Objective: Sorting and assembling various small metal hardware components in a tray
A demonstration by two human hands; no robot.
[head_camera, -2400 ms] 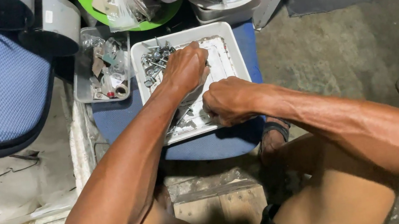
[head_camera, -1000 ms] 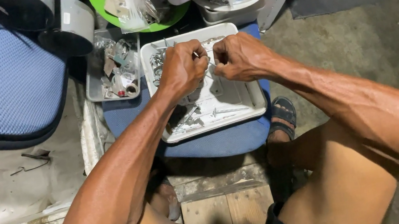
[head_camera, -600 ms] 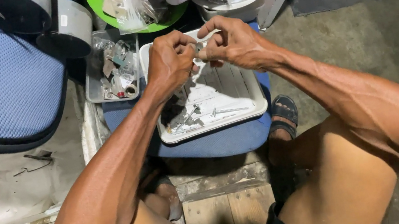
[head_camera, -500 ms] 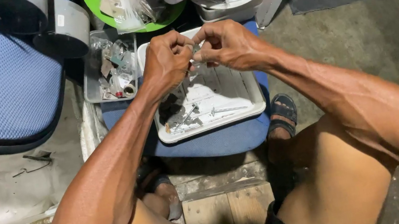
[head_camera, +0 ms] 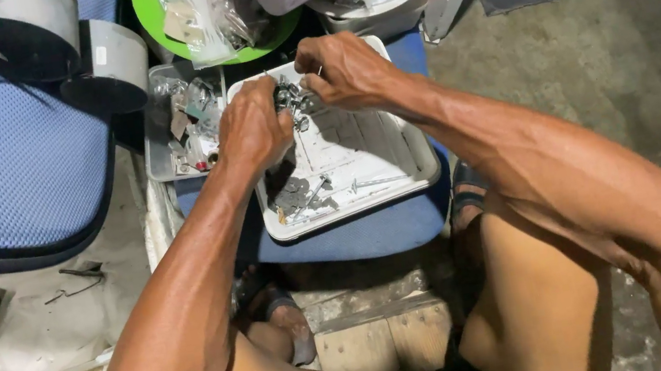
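Over white tray's (head_camera: 421, 163) far rim, both hands' fingers pinching small metal parts (head_camera: 293, 98), nearer half open.

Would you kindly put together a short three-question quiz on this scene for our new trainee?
1. True or false: both hands are over the far end of the white tray.
2. Which thing lies directly left of the white tray? A) a small clear tray of mixed bits B) a red bucket C) a hammer
3. Fill in: the white tray rests on a ____ seat pad.

Key:
1. True. The left hand and right hand meet over a cluster of small metal parts.
2. A, the small clear tray.
3. Blue.
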